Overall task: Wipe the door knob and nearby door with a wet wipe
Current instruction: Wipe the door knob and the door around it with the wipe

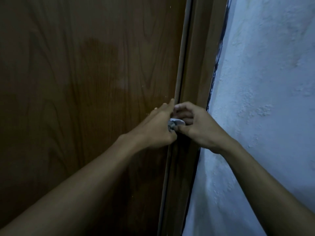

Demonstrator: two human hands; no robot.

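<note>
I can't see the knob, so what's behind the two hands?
A crumpled white wipe shows between the left hand and right hand, against the door edge. The hands hide whatever else is there.

Left hand [157, 126] fingers straight; right hand [194, 125] curled.

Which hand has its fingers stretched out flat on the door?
The left hand; its fingers lie straight on the door, while the right hand curls around the wipe.
</note>
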